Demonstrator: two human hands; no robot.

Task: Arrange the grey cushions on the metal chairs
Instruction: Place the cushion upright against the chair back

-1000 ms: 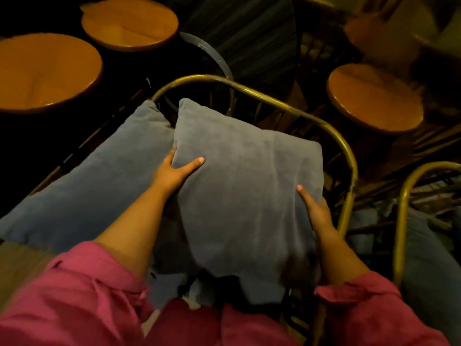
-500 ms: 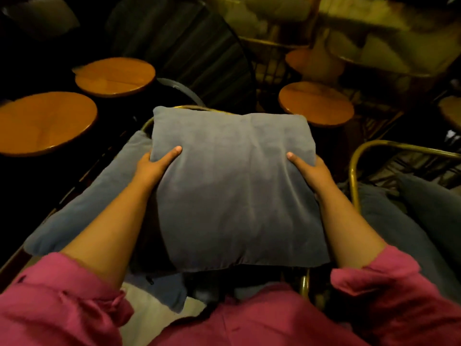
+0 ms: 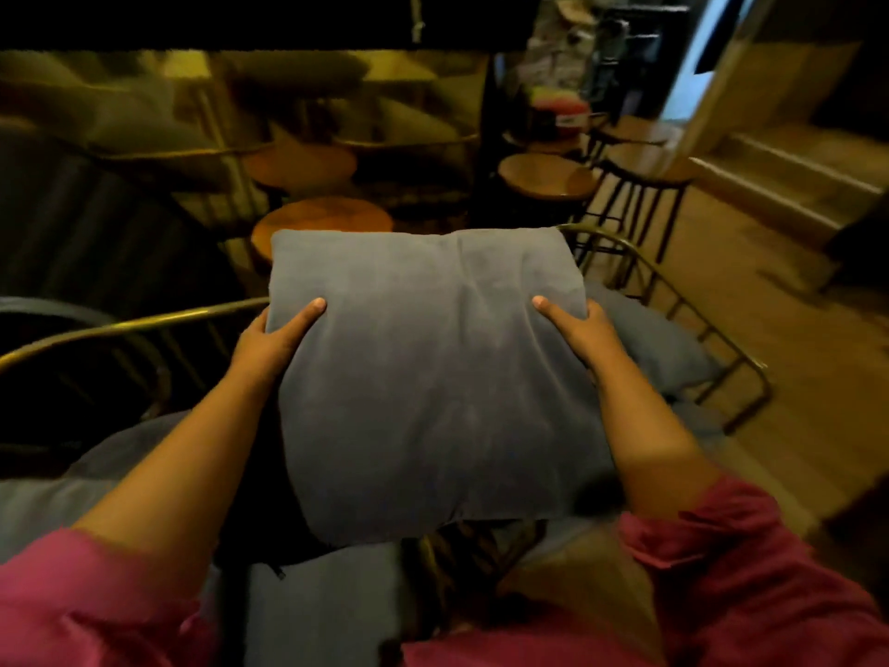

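Observation:
A square grey cushion (image 3: pixel 433 373) is held up in front of me, face toward the camera. My left hand (image 3: pixel 274 334) grips its left edge, thumb on the front. My right hand (image 3: pixel 577 329) grips its right edge the same way. Behind and below it on the right stands a brass-coloured metal chair (image 3: pixel 673 291) with another grey cushion (image 3: pixel 673 353) lying in it. A second metal chair frame (image 3: pixel 120 324) curves across the left. More grey cushion fabric (image 3: pixel 317 604) lies low, beneath my arms.
Round wooden stools (image 3: pixel 327 219) (image 3: pixel 543 178) stand beyond the chairs, with taller dark-legged stools (image 3: pixel 644 170) to the right. A wooden floor (image 3: pixel 793 402) runs along the right toward steps and a bright doorway (image 3: pixel 697 50). Dim cushions and furniture fill the back left.
I have lifted the cushion off the left chair and turned right with it; the view swung right. Both hands slid up to grip its two side edges.

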